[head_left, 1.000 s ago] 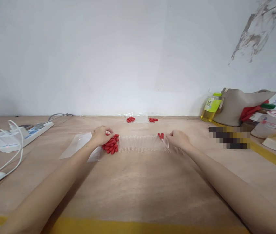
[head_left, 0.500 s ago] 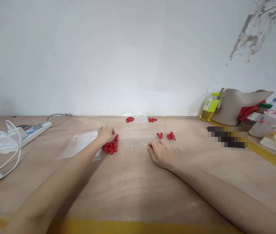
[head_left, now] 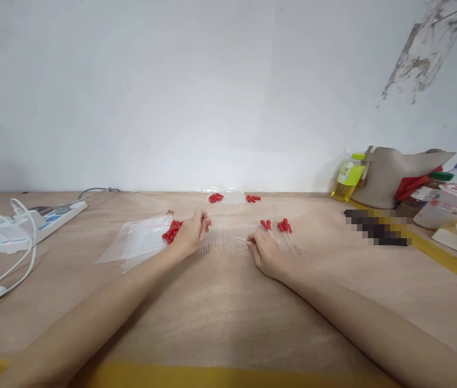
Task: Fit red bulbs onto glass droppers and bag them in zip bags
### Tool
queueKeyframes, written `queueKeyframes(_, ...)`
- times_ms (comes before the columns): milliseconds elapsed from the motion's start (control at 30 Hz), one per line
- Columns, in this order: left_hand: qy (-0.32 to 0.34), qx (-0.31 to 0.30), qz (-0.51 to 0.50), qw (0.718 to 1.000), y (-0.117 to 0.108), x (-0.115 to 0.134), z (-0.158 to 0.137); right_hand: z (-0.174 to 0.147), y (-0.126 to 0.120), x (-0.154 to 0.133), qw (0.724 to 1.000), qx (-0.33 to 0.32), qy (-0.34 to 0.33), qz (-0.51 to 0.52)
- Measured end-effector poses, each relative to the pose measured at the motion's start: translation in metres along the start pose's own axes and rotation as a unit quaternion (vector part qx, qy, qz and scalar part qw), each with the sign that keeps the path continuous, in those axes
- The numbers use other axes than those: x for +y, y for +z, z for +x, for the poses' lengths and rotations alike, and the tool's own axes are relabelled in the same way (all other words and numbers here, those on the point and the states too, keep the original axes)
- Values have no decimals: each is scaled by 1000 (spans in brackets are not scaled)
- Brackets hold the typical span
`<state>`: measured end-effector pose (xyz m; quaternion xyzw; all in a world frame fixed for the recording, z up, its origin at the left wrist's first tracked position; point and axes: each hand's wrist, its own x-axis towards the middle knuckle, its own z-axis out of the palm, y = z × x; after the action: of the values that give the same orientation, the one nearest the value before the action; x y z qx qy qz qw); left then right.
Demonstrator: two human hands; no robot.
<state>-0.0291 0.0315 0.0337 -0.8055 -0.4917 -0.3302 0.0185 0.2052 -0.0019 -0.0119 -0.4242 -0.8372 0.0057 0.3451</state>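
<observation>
The right hand [head_left: 267,253] pinches one clear tube [head_left: 240,239] over the tube row [head_left: 221,237]. The left hand [head_left: 190,234] curls by red bulbs [head_left: 171,231], its hold hidden. Five red-topped droppers [head_left: 285,227] lie right; bare table [head_left: 220,307] spreads in front.

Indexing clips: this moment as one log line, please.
left hand: near red bulb pile, contents unclear | right hand: pinching thin tube | between hands: row of clear tubes

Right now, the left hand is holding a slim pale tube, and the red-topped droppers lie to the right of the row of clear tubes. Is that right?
Not quite: the right hand holds the slim pale tube, as the head view shows. The red-topped droppers do lie right of the row of clear tubes.
</observation>
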Motion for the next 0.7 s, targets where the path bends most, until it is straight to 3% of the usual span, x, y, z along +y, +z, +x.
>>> queueKeyframes(100,42,-44,-74,995,16,14,-25,0,4,4,1000,12,-4,14)
queueKeyframes(233,70,-54,-101,991,28,23,-43,-1,6,4,999,20,-19,18)
queueKeyframes(700,92,-44,-71,992,30,24,-44,-2,-2,-6,996,-34,-77,22)
